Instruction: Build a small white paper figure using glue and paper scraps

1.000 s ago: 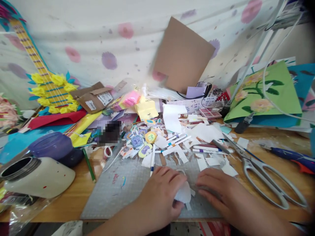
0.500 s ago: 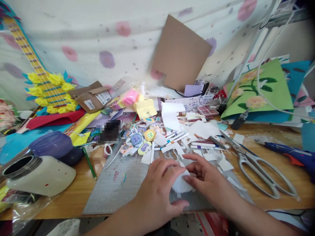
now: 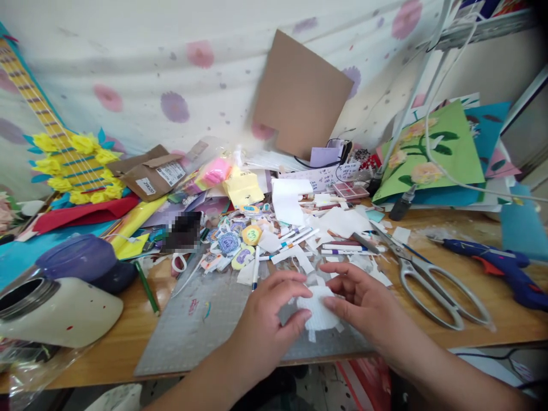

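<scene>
A small white textured piece (image 3: 322, 310) with short tabs at its edges sits over the front part of the grey cutting mat (image 3: 188, 331). My left hand (image 3: 274, 314) is at its left side, thumb and index fingertip at its edge. My right hand (image 3: 363, 302) pinches its right side, with the thumb on top and the other fingers curled behind. White paper scraps and markers (image 3: 299, 242) lie just beyond both hands. Left of them is a pile of small coloured paper cut-outs (image 3: 230, 244).
Large scissors (image 3: 432, 285) and a blue glue gun (image 3: 492, 257) lie at the right. At the left are a white jar (image 3: 81, 311), a purple container (image 3: 77, 260) and a green pencil (image 3: 146, 289). Cardboard (image 3: 303, 94) leans at the back.
My left thumb has come up to the white piece and the left fingers have drawn back from over it, so more of it shows. The whole view has shifted slightly.
</scene>
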`<action>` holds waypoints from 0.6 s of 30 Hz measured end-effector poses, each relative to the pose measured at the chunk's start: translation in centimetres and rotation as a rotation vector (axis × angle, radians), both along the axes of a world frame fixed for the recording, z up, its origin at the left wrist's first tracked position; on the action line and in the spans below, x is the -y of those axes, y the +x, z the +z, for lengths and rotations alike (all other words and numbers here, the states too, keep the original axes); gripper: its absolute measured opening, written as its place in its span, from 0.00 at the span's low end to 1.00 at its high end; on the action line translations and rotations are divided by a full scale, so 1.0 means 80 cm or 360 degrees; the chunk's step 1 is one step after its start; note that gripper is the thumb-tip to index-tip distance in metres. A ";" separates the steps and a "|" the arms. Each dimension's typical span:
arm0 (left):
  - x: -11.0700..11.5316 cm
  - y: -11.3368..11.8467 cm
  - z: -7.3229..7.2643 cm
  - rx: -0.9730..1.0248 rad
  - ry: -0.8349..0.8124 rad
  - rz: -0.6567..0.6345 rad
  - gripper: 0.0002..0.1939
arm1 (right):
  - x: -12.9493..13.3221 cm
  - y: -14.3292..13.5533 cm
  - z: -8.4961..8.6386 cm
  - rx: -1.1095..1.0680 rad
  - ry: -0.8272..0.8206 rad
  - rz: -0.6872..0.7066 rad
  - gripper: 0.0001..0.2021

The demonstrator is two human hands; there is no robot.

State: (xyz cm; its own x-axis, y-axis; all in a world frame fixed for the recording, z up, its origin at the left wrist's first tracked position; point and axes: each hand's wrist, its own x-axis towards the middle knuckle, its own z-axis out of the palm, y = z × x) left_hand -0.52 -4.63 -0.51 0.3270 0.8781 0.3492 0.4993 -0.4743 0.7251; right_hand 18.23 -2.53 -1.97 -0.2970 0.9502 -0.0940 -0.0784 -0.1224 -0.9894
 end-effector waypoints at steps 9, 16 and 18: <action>0.008 0.007 0.007 -0.0135 0.0358 -0.0007 0.07 | 0.009 0.009 0.003 -0.0039 0.0017 -0.0032 0.21; 0.022 -0.001 0.010 -0.0074 0.0303 0.0171 0.05 | 0.015 0.014 0.006 -0.0097 0.0043 -0.0091 0.21; 0.029 -0.007 0.012 -0.0056 0.0127 0.0284 0.06 | 0.016 0.018 0.010 -0.0077 0.0054 -0.0132 0.21</action>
